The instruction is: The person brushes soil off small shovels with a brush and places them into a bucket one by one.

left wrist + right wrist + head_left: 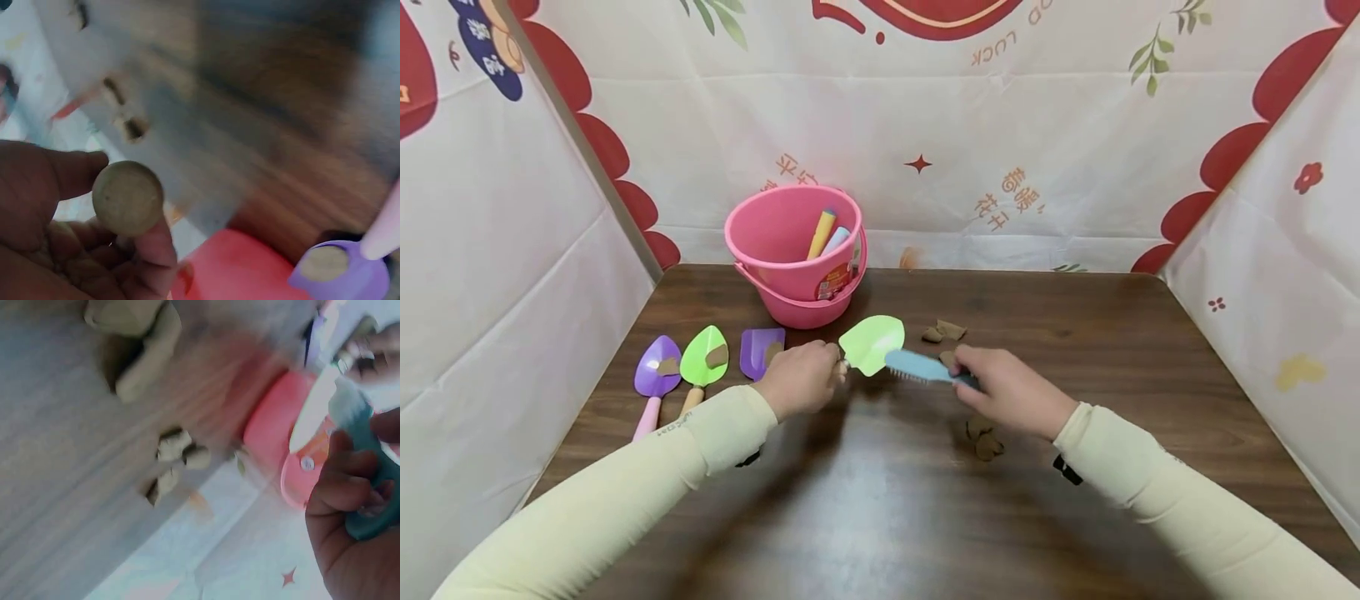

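Observation:
My left hand [805, 377] grips a small shovel by its handle, and its light green blade [868, 340] points right above the tabletop. The handle's round wooden end [128, 199] faces the camera in the left wrist view. In my right hand [1011, 392] is a light blue brush [921, 365], bristles down, its head overlapping the blade's right edge in the head view. The right wrist view shows my fingers [340, 487] curled round the brush's teal handle [365, 524]. Brown scraps [951, 330] lie behind the right hand, and more brown scraps [988, 445] lie in front of it.
A pink bucket [763, 279] with a yellow and a pale blue stick inside stands at the back. To the left lie a purple shovel [651, 387], a green shovel [700, 375] and a square purple shovel [756, 343], each bearing a brown scrap. Printed cloth [925, 117] walls the brown table [865, 533].

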{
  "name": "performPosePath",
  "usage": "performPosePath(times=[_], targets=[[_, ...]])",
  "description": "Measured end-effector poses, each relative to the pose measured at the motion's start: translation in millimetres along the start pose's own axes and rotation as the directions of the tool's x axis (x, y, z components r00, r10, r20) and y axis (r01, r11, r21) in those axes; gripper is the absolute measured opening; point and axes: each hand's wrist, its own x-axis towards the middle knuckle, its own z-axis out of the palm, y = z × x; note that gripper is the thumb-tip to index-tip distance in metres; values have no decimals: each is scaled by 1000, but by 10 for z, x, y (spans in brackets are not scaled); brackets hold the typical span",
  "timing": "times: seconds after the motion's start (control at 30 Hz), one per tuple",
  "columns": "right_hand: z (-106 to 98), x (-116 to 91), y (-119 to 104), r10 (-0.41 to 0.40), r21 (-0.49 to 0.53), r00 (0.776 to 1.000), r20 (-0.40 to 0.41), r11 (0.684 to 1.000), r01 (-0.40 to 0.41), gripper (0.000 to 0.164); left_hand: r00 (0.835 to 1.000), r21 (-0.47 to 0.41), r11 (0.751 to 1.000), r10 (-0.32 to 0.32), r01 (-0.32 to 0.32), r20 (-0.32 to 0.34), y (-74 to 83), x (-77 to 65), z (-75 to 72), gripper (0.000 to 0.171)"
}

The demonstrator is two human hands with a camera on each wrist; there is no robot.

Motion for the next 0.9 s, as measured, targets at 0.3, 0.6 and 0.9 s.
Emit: performPosePath(times=[0.3,0.6,0.9], targets=[[-42,177,50,36,13,994,-100,999,-35,28,1000,35,999,22,-21,-20,0,-21,166,16],[262,359,-41,-123,-120,989,-77,986,114,22,997,-54,997,53,-50,49,82,105,-5,24],[278,378,105,44,-166,996,-81,985,-57,10,995,-49,998,50,-46,86,98,71,-103,29]])
